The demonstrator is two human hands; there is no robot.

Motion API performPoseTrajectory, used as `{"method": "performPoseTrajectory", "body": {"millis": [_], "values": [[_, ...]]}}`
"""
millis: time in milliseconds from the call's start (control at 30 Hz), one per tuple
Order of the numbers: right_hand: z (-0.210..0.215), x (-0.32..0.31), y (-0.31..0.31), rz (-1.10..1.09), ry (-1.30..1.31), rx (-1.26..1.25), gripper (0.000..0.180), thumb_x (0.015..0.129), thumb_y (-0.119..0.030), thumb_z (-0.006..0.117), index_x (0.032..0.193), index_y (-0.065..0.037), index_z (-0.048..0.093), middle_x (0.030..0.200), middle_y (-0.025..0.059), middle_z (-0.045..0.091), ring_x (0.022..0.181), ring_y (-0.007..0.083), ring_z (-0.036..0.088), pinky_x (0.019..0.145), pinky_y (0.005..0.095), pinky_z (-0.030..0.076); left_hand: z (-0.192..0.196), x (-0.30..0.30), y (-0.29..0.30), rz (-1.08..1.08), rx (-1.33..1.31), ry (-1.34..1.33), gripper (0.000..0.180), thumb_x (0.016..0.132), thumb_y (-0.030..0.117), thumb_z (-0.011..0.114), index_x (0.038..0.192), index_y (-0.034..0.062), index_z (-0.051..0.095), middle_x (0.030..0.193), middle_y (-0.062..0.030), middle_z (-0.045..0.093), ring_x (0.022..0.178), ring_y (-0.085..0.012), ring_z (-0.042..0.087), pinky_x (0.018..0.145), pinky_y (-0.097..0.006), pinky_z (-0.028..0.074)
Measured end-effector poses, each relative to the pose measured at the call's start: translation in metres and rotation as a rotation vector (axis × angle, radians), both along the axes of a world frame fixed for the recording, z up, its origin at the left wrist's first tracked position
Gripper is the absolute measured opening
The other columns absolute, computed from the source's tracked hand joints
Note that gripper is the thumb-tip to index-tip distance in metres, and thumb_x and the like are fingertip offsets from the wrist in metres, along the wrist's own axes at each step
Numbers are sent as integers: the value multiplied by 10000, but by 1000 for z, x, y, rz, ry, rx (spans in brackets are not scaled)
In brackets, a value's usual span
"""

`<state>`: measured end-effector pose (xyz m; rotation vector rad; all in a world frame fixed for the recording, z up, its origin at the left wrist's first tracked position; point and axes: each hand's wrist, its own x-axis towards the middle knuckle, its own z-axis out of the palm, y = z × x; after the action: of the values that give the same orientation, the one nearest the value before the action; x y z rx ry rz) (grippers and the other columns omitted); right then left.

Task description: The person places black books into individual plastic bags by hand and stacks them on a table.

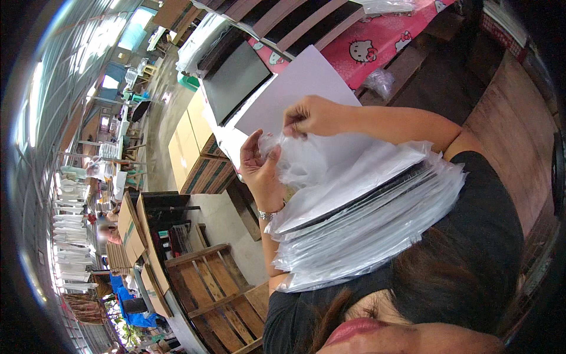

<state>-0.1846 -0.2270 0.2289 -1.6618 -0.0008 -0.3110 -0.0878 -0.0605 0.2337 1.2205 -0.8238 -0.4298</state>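
Observation:
My right hand point(312, 116) is closed in a pinch on a crumpled clear plastic sleeve point(303, 162). On its left, my left hand point(261, 174), with a bracelet at the wrist, curls its fingers and thumb round the gathered edge of the same plastic. Below both hands a thick stack of flat pieces in clear plastic point(365, 230) lies close against my body, a dark edge showing near its top. Just beyond my hands is a large plain white board point(306, 79). What the sleeve holds, if anything, cannot be made out.
A dark flat panel point(236, 82) lies past the white board. Striped dark stacks point(289, 23) stand on a pink printed cloth point(354, 56). Cardboard boxes point(191, 144) are at the left, with a wooden pallet point(215, 289) nearer. Another person point(110, 230) is far left.

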Motion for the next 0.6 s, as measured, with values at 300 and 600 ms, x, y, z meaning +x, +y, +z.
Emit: {"method": "performPoseTrajectory", "body": {"millis": [300,600], "values": [[-3,-14,11,161,216,327,122,832,-165,633,878,-52,645,732,35,612,734,92,560,680,243,452,-3,26,27,-195,159,256,262,814,91,620,1056,16,555,941,-64,618,860,-173,593,793,-315,467],[6,-9,-18,73,-178,498,211,820,-197,640,982,-63,636,971,62,624,908,169,572,799,301,446,3,2,34,-46,277,-69,80,862,89,599,887,38,542,755,22,559,663,-40,476,560,-195,386]]}}
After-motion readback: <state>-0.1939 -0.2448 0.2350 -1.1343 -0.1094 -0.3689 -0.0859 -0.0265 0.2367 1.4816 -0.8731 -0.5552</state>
